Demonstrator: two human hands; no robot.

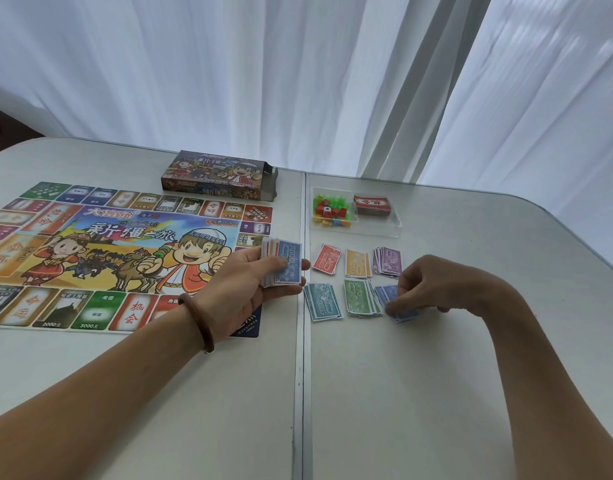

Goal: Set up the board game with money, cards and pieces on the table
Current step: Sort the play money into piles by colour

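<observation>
Through the head camera I look down on a white table (436,393) with rounded corners. A straight seam (299,375) splits it into two panels. Behind it hang pale, sheer curtains (263,64) with daylight coming through, and a dark patch of room shows at the far left.

The game board (107,251) lies flat on the left panel, with the game box (215,174) just beyond its far edge, one end flap open. On the right panel stands a clear tray (395,226) holding coloured pieces (331,209) and a red-backed card deck (370,204).

Nearer me, the money lies sorted in two rows: red pile (327,259), orange pile (357,263) and purple pile (388,259) behind, teal pile (324,301), green pile (360,296) and blue pile (388,294) in front.

My left hand (256,275), a brown bracelet (197,320) at its wrist, grips the unsorted stack of notes (287,263) over the board's right edge, thumb across a blue 2000 on top. My right hand (433,285) reaches down to the blue pile, fingers curled, pinching its notes against the table.
</observation>
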